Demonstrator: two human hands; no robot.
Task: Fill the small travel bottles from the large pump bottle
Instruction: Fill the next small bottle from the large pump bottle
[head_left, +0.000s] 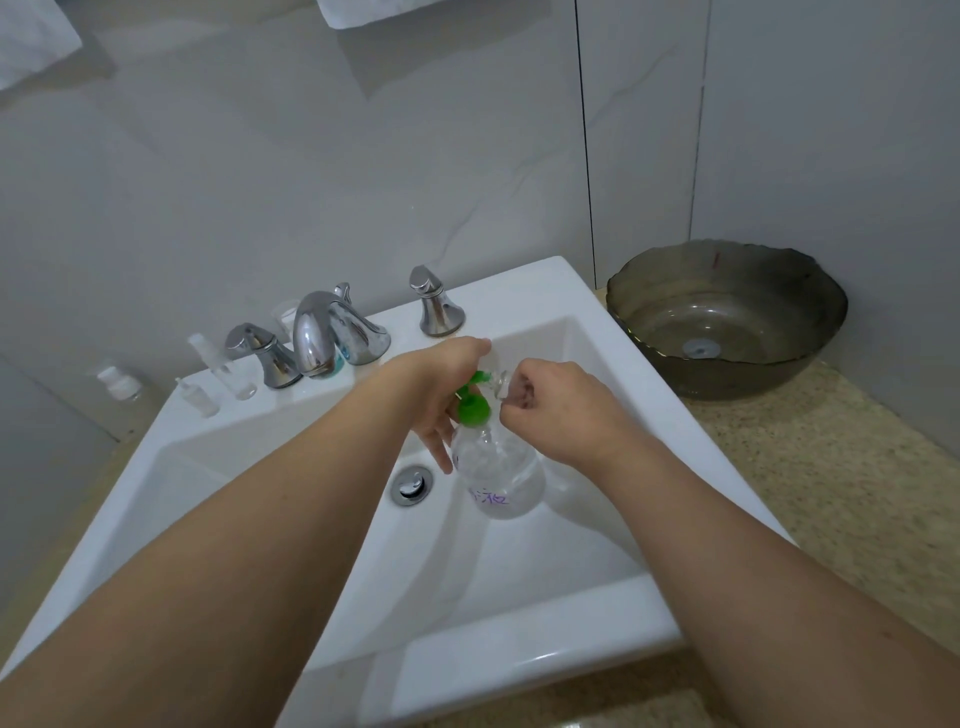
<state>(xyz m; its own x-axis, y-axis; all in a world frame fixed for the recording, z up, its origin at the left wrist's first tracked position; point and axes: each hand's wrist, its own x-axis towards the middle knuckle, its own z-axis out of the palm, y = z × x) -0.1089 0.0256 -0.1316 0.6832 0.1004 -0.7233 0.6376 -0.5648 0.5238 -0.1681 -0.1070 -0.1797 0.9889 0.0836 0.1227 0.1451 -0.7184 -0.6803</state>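
Over the sink, our left hand grips the clear pump bottle (green pump head), while our right hand pinches a small travel bottle at its spout.

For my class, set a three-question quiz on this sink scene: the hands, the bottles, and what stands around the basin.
1. True or false: the pump bottle stands on the counter.
2. What does the right hand hold at the green pump? A) a towel B) a small clear bottle C) a tap handle
3. Fill in: the left hand holds the pump bottle over the ____.

Key: 1 false; 2 B; 3 sink.
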